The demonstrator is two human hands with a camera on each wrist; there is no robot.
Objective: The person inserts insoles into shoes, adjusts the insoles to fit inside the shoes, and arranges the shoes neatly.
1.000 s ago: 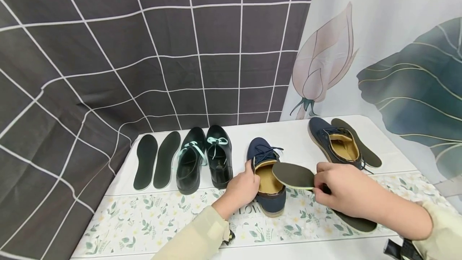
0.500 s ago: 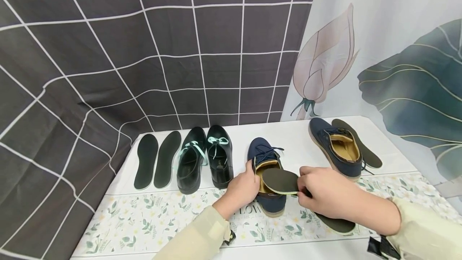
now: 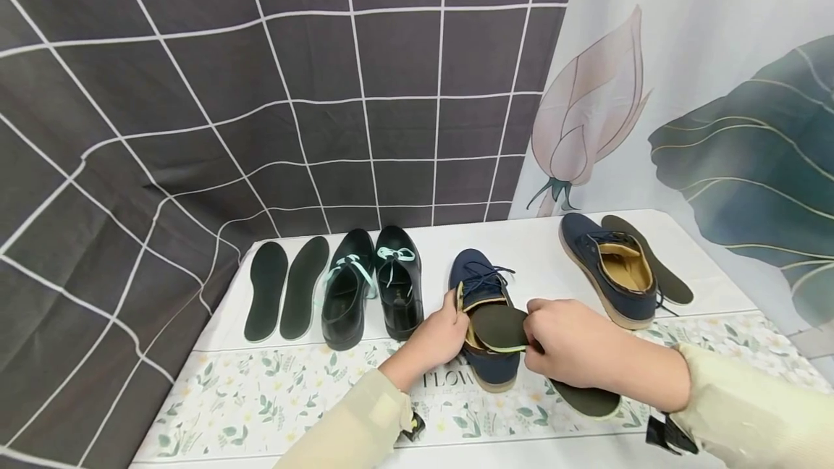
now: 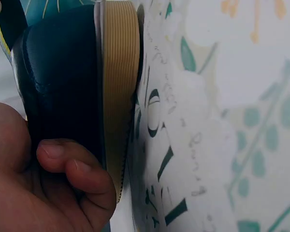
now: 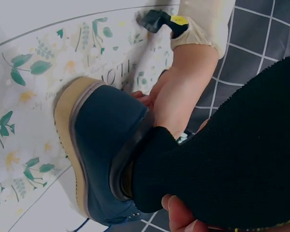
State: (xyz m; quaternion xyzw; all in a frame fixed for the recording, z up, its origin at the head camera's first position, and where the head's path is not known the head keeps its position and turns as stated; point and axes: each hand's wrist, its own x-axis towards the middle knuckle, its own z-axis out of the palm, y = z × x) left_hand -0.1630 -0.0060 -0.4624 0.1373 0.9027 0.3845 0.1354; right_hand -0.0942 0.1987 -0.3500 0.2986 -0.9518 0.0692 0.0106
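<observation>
My left hand [image 3: 433,339] grips the near-left side of a navy lace-up shoe [image 3: 494,369], thumb at its opening. The left wrist view has curled fingers against the side of this shoe [image 4: 63,92], above its ribbed tan sole. From the right, my right hand [image 3: 576,339] holds a dark insole [image 3: 498,328] around its middle. One rounded end of the insole lies at the shoe's opening, while the other end sticks out below the hand. Up close in the right wrist view, the insole [image 5: 222,169] reaches the shoe's collar; how far its tip goes inside is hidden.
Black shoes with mint laces [image 3: 397,284] stand on the left, beside two dark insoles [image 3: 304,288] lying flat. At back right, a second navy shoe [image 3: 609,266] sits by another insole [image 3: 674,282]. A dark grid curtain [image 3: 404,121] hangs behind the table [image 3: 313,396].
My right hand has moved left with the insole, bringing its end from the shoe's right edge to over the opening. The left hand keeps its grip on the shoe.
</observation>
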